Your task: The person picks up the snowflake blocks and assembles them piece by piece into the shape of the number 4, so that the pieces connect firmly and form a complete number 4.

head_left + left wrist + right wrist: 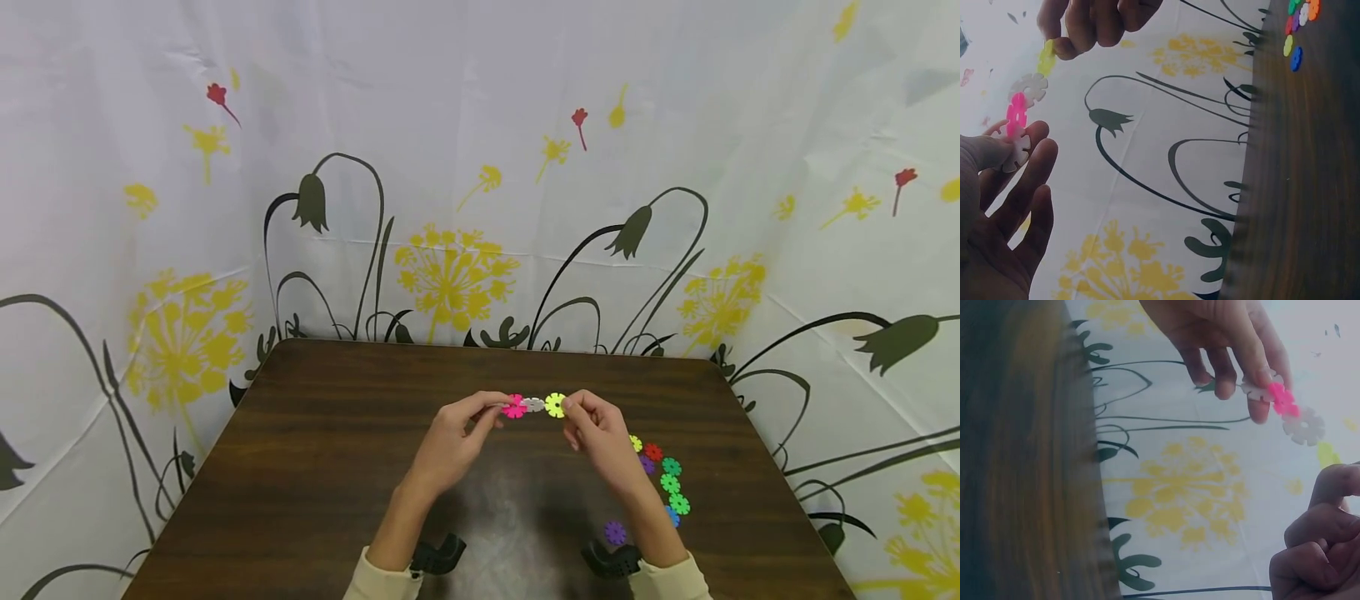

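A short chain of notched, flower-shaped interlocking discs is held up between the two hands. My left hand (448,442) pinches the white end disc (1020,150) between thumb and fingers. Joined to that disc is a pink disc (513,407), followed by a second white disc (533,405) and a yellow disc (554,405). At the other end, my right hand (602,429) pinches the yellow disc by its edge, its other fingers curled in. Neighbouring discs sit crosswise to each other, slotted at their notches. In the head view, fingers mostly hide the left end disc.
Loose discs lie on the dark wooden table (322,467) by the right forearm, among them a red disc (653,452), a green disc (678,503) and a purple disc (615,532). The forearm partly covers a blue disc (672,517). Behind the table hangs a flower-printed curtain (465,167).
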`<action>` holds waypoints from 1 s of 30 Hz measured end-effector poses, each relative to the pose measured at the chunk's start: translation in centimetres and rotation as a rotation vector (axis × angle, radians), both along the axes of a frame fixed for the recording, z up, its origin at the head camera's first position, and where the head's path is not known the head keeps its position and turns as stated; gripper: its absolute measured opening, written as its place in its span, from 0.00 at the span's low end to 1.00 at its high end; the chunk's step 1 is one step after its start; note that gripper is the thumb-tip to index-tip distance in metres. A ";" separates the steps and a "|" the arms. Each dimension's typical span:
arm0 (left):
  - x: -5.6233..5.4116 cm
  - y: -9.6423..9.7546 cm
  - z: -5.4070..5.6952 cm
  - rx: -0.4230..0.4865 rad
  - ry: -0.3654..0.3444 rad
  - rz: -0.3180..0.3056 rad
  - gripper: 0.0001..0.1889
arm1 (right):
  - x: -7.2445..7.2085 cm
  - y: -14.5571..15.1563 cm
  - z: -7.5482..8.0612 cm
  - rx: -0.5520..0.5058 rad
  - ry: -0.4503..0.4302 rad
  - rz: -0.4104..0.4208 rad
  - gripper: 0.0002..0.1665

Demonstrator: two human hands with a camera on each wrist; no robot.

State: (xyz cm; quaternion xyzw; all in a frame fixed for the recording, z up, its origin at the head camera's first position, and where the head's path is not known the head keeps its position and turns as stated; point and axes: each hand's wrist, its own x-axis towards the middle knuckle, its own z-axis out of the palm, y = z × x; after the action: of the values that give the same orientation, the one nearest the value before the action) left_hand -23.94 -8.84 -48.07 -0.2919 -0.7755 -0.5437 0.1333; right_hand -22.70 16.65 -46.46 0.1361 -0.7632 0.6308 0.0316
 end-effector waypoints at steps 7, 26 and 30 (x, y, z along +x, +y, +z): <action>0.0 0.0 0.0 -0.011 0.003 0.009 0.13 | 0.0 0.1 0.0 0.004 -0.030 -0.010 0.18; 0.0 -0.2 0.0 0.003 -0.006 -0.006 0.13 | -0.1 0.0 -0.1 -0.017 -0.035 0.025 0.18; 0.0 -0.4 0.0 0.001 -0.009 -0.008 0.13 | -0.1 -0.1 0.0 -0.014 -0.029 0.029 0.18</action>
State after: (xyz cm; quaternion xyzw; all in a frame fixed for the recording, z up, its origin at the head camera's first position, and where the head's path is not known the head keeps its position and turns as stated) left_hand -23.99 -9.20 -48.12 -0.2927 -0.7746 -0.5460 0.1276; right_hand -22.80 16.51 -46.48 0.1378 -0.7571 0.6385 0.0121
